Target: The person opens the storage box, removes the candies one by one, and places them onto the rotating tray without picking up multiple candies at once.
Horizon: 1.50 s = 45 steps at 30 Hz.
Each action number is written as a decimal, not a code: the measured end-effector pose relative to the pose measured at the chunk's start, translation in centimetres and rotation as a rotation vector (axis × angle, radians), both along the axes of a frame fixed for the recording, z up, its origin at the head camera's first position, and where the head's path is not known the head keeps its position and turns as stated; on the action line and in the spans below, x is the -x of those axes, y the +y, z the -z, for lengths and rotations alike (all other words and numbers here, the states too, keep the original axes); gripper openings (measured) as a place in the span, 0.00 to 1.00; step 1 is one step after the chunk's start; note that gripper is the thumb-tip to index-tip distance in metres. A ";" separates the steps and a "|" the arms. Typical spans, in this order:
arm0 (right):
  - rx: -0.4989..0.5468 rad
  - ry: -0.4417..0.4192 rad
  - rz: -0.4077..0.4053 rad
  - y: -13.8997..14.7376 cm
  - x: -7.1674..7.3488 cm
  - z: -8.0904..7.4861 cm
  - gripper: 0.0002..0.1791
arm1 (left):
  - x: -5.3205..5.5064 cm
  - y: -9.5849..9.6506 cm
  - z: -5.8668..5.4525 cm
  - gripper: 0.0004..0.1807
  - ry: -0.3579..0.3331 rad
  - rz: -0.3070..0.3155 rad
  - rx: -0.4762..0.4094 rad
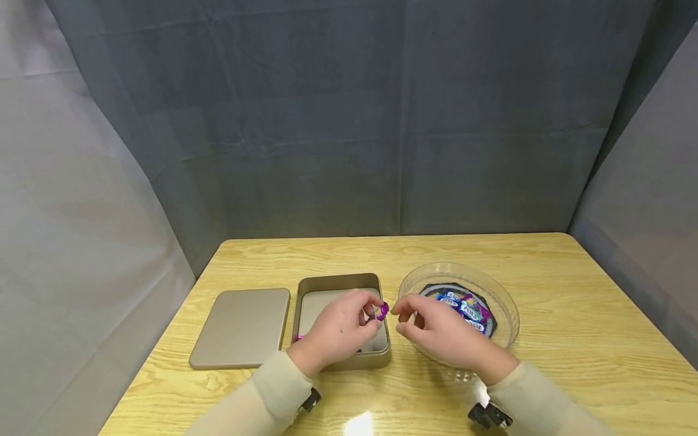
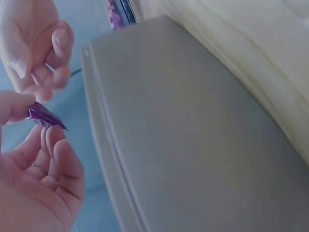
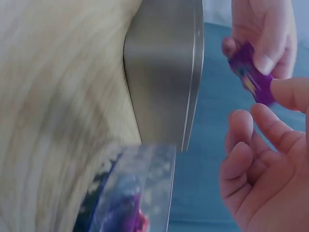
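A small purple wrapped candy (image 1: 384,310) is pinched between the thumb and fingers of my left hand (image 1: 340,327), above the right side of an open tin box (image 1: 357,363). My right hand (image 1: 447,333) hangs over the left part of a clear round bowl (image 1: 509,303), its fingers loosely bent and nothing in them. In the right wrist view, the right thumb (image 3: 292,93) overlaps one end of the candy; a narrow gap separates them in the head view. Blue and purple wrapped candies (image 1: 471,310) lie in the bowl. A bit of pink wrapper (image 1: 300,336) shows inside the tin.
The flat tin lid (image 1: 242,327) lies on the wooden table (image 1: 572,315) left of the tin. Dark cloth (image 1: 327,121) hangs behind the table, with paler cloth at both sides. The bowl stands close to the tin's right.
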State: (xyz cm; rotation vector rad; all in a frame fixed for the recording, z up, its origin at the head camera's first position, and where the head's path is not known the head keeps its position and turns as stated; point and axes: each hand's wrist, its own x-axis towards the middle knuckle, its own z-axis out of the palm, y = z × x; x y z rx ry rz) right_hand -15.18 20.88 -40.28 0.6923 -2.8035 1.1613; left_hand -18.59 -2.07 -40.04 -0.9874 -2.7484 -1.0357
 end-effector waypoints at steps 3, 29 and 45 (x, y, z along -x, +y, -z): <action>0.044 -0.022 -0.012 -0.7 -0.2 0.1 0.10 | -0.6 0.4 -0.3 0.13 0.003 0.019 -0.037; -0.216 0.077 0.202 3.8 1.6 1.2 0.04 | -1.2 0.3 0.1 0.10 0.069 0.090 0.077; -0.453 0.098 0.273 7.3 3.1 2.9 0.14 | -0.1 -1.9 1.1 0.12 0.061 0.041 0.177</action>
